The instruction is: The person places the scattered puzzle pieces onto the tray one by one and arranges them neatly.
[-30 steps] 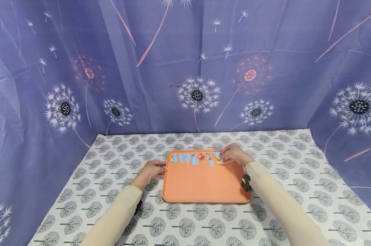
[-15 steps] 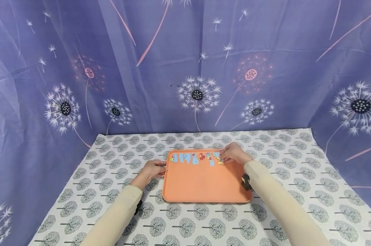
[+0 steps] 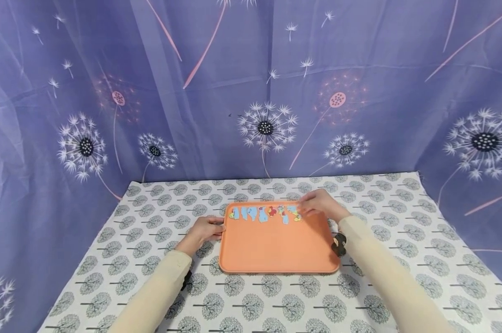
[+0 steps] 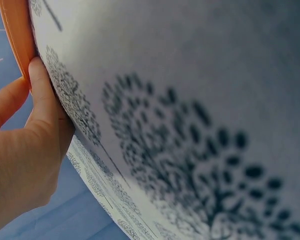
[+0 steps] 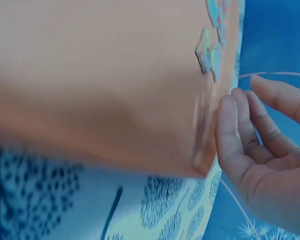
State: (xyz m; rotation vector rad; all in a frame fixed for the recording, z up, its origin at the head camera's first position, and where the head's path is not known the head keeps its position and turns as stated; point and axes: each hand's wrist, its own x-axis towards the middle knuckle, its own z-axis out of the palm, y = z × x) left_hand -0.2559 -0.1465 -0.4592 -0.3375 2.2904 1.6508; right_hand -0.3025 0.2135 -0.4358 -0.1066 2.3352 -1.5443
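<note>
An orange tray (image 3: 276, 249) lies on the table, with a row of small flat puzzle pieces (image 3: 262, 215) along its far edge. The pieces are irregular, light blue with red and yellow parts. My left hand (image 3: 203, 232) holds the tray's left rim; in the left wrist view, thumb and fingers pinch the rim (image 4: 16, 40). Over the far right corner is my right hand (image 3: 321, 202), fingers loosely bent and nothing between them. In the right wrist view its fingertips (image 5: 227, 110) are close beside the rim, a little apart from the last puzzle piece (image 5: 205, 52).
A white cloth (image 3: 163, 277) printed with grey trees covers the table. Behind and at both sides hangs a purple-blue curtain (image 3: 217, 148) with dandelion prints. A dark wrist device (image 3: 339, 244) on the right arm overlaps the tray's right edge.
My right hand has come off the rightmost puzzle piece and risen slightly, moving right. That piece stays in the row. My left hand keeps its hold on the tray.
</note>
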